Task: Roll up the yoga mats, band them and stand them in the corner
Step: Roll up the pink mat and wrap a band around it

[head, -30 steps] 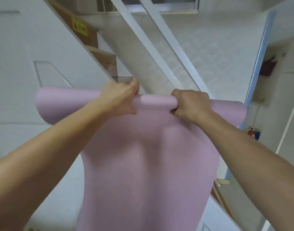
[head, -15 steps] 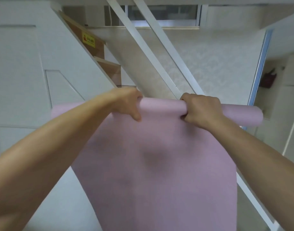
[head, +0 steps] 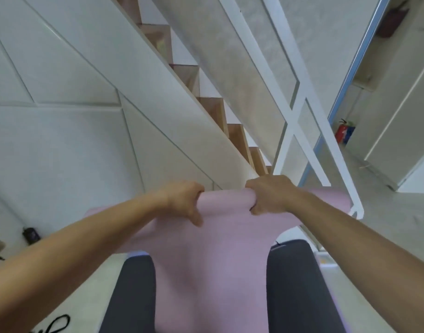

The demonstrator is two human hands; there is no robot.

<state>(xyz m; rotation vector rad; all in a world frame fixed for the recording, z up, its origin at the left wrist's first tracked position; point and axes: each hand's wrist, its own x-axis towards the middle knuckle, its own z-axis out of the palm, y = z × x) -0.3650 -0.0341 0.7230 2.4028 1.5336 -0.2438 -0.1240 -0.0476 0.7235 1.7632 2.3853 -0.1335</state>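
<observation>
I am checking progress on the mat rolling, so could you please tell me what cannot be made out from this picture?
Head view only:
- The pink yoga mat's lower end: cut off by the bottom edge, so how much is left to roll is unknown.
- The roll's left end: hidden behind the left hand and forearm.
- The fingertips of the right hand: tucked under the roll.
- A band: none visible.
- The small dark object by the wall: too small to identify.

mat (head: pixel 213 260) between legs (head: pixel 131 296), staircase (head: pixel 213 109) beyond, extinguisher (head: pixel 343 133) far right
</observation>
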